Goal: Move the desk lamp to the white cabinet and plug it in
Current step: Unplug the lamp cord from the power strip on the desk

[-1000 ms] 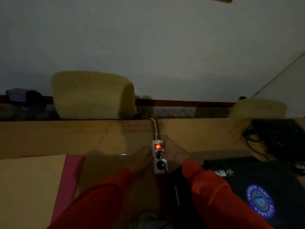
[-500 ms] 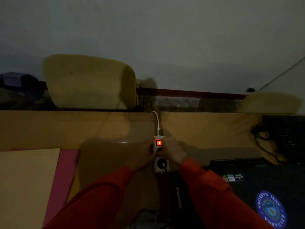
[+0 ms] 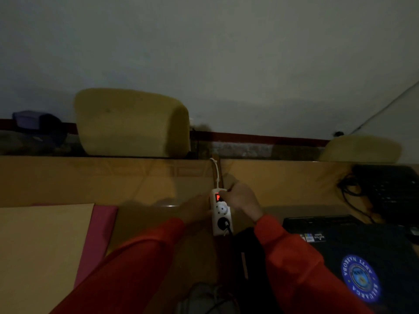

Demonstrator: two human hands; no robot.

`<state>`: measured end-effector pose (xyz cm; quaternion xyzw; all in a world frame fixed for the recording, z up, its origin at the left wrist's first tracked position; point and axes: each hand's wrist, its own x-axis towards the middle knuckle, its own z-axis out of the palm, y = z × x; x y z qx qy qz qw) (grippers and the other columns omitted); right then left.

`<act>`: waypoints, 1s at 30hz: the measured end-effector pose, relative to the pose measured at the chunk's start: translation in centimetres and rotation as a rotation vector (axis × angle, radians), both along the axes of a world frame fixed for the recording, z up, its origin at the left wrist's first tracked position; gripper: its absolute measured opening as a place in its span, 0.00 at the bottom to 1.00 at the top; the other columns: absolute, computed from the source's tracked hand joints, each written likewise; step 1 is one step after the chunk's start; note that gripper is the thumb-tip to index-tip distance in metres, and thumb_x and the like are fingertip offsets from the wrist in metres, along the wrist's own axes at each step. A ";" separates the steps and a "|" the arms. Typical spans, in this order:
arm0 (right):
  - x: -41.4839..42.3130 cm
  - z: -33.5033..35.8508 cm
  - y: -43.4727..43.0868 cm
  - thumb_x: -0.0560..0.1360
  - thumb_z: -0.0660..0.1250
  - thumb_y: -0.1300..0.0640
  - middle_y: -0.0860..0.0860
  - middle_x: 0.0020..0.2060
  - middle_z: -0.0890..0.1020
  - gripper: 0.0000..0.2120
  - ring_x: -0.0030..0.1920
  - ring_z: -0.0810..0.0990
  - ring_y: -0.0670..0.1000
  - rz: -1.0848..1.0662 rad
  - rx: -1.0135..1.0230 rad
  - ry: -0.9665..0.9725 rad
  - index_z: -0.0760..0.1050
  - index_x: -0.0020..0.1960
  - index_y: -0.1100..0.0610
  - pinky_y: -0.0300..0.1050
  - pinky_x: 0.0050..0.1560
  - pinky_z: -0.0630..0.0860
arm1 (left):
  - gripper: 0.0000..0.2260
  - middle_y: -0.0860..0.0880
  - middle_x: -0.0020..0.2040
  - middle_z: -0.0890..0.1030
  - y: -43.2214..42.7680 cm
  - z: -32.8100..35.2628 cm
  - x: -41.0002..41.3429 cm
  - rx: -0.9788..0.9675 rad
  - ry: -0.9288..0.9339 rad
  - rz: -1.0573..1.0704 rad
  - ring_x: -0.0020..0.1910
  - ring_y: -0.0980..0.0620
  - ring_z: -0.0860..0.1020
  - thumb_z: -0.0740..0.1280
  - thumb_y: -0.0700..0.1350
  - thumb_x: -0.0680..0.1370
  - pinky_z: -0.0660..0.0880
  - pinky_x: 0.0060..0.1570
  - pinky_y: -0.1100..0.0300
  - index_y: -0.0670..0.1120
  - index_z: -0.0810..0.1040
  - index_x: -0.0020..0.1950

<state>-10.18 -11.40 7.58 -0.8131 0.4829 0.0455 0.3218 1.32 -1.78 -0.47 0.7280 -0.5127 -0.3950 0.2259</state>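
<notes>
Head view, dim room. Desk lamp itself not visible. White power strip (image 3: 221,211) lies on wooden desk (image 3: 145,182), switch glowing red, black plug (image 3: 223,223) seated in near socket. Left hand (image 3: 196,210) touches strip's left side, grip unclear. Right hand (image 3: 241,198) curled at switch end. Dark laptop (image 3: 353,245) to right.

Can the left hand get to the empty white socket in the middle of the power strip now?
Probably yes. The left hand is beside the power strip, and the empty socket is uncovered; the right hand is at the red switch.
</notes>
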 end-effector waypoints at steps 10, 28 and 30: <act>-4.0 7.3 5.5 0.71 0.69 0.53 0.50 0.22 0.80 0.13 0.14 0.70 0.39 -0.303 0.365 -0.487 0.77 0.39 0.63 0.29 0.16 0.59 | 0.17 0.40 0.62 0.78 5.9 12.0 -2.3 -0.068 -0.311 0.078 0.59 0.43 0.76 0.61 0.47 0.79 0.71 0.57 0.54 0.44 0.71 0.66; -12.2 8.1 14.3 0.76 0.65 0.56 0.46 0.42 0.82 0.12 0.35 0.80 0.43 -0.269 1.002 -0.706 0.76 0.58 0.58 0.39 0.31 0.72 | 0.12 0.56 0.51 0.81 24.2 21.1 -12.7 -0.489 -0.102 0.535 0.49 0.65 0.77 0.65 0.45 0.77 0.73 0.45 0.73 0.51 0.77 0.61; -13.2 7.9 15.2 0.76 0.65 0.57 0.44 0.40 0.84 0.10 0.34 0.81 0.42 -0.251 1.031 -0.720 0.77 0.56 0.57 0.38 0.32 0.74 | 0.11 0.60 0.51 0.81 26.7 20.8 -14.3 -0.558 -0.092 0.616 0.50 0.69 0.76 0.65 0.44 0.77 0.71 0.44 0.78 0.52 0.77 0.59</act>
